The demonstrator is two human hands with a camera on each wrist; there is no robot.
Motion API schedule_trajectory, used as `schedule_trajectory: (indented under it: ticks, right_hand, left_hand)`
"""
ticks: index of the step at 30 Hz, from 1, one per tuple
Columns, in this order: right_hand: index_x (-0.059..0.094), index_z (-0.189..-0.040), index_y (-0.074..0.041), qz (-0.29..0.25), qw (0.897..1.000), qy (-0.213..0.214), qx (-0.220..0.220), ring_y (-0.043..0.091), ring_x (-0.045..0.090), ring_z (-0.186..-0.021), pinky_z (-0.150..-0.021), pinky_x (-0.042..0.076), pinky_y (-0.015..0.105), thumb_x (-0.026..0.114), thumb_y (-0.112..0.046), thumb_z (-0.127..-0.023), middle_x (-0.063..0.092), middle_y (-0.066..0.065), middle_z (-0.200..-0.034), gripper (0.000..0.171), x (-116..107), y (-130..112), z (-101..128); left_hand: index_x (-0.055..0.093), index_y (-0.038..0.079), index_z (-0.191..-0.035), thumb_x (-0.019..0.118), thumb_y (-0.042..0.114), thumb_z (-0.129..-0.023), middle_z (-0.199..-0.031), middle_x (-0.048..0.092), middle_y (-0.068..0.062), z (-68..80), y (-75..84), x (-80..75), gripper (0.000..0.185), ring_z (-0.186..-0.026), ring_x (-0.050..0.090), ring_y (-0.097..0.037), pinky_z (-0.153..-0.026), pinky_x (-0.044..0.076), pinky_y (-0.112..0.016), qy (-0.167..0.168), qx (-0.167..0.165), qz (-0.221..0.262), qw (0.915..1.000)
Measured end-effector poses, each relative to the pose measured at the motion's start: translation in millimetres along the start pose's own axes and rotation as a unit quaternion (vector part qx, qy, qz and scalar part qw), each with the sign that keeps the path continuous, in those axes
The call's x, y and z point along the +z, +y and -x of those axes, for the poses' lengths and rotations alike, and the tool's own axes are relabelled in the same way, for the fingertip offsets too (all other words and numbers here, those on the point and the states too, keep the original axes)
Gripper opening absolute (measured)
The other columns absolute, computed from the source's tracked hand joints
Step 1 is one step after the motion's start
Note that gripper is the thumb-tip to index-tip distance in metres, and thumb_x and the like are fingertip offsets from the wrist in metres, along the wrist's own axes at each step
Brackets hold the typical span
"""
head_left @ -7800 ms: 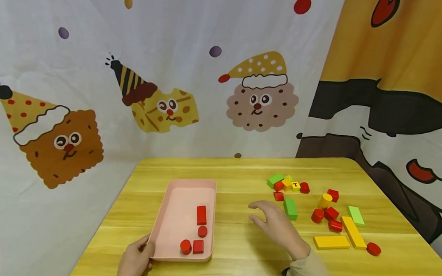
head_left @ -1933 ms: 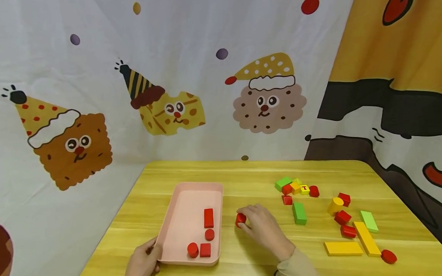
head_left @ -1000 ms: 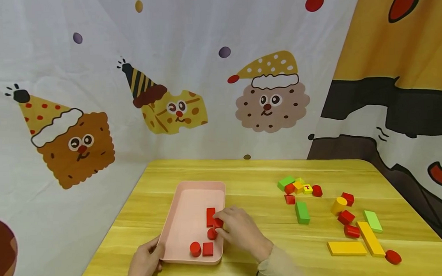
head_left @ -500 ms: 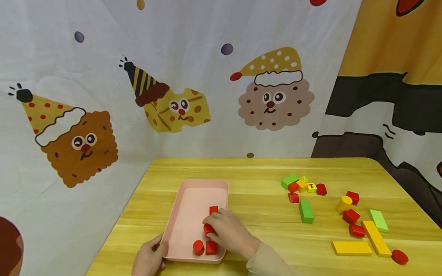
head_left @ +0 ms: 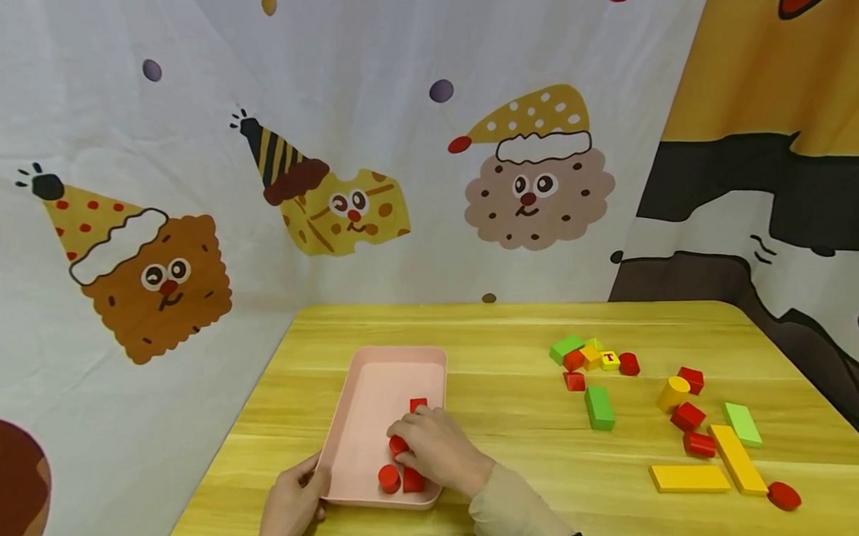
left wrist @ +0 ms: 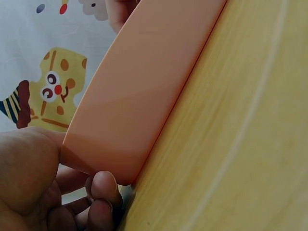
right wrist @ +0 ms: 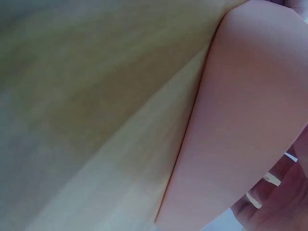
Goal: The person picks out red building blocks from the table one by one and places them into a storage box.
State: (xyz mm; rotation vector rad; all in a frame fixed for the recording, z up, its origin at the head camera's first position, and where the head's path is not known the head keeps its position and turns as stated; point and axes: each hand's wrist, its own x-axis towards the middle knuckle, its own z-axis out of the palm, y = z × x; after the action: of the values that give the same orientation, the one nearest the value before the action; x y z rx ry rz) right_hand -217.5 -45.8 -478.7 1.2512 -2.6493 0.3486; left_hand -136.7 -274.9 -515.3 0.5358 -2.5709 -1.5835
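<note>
A pink tray (head_left: pixel 366 391) lies on the wooden table, its outer wall (left wrist: pixel 134 82) filling much of the left wrist view. My left hand (head_left: pixel 287 502) grips its near-left corner, thumb at the rim and fingers against the outside. Inside the tray, my right hand (head_left: pixel 441 451) pinches a red cylinder block (head_left: pixel 398 446) between thumb and fingers. Close to that hand are another red cylinder (head_left: pixel 389 479), a red square block (head_left: pixel 413 480) and a partly covered red rectangular block (head_left: pixel 418 404). In the right wrist view, my right hand (right wrist: pixel 284 199) shows beyond the tray wall.
Right of the tray, a green block (head_left: pixel 600 408) stands apart near a small mixed cluster with a yellow T cube (head_left: pixel 609 360). Farther right are several red blocks, a yellow cylinder (head_left: pixel 673 393), two yellow planks (head_left: pixel 689 478) and a light green block (head_left: pixel 743 424). A printed curtain hangs behind.
My right hand, earlier empty over the table, has picked up a red cylinder from the right-hand group and carried it left into the tray. My left hand has kept its grip on the corner.
</note>
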Motion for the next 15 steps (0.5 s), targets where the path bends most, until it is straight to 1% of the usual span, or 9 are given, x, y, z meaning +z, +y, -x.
schedule_trajectory:
  ticks: [3,11,15]
  right_hand:
    - [0.071,-0.105,-0.021,-0.002,1.000,-0.012,0.006,0.009,0.049,-0.081,-0.065,0.036,0.021,0.077,-0.029,-0.083,0.065,-0.011,-0.095,0.024,1.1,-0.2,-1.1]
    - [0.071,-0.107,-0.020,-0.014,1.000,-0.015,0.000,0.009,0.051,-0.082,-0.068,0.040,0.023,0.079,-0.026,-0.082,0.065,-0.010,-0.096,0.027,4.7,0.4,-1.3]
    - [0.070,-0.112,-0.017,-0.032,0.999,-0.014,0.007,0.011,0.053,-0.087,-0.075,0.044,0.025,0.078,-0.026,-0.083,0.066,-0.009,-0.102,0.032,2.2,3.3,1.8]
  left_hand:
    - [0.057,-0.002,-0.133,0.055,0.016,-0.095,-0.075,0.058,-0.006,-0.8,0.1,0.5,0.042,-0.049,0.053,-0.018,-0.044,0.046,-0.029,0.000,0.000,-0.001,1.0000]
    - [0.056,-0.003,-0.133,0.055,0.016,-0.095,-0.074,0.058,-0.006,0.6,-1.2,-0.4,0.043,-0.048,0.053,-0.019,-0.044,0.047,-0.029,0.004,-0.002,-0.010,0.9999]
    - [0.056,-0.003,-0.133,0.055,0.017,-0.095,-0.074,0.057,-0.006,-0.2,-0.6,0.6,0.043,-0.049,0.054,-0.019,-0.045,0.047,-0.029,0.000,-0.003,-0.011,0.9999]
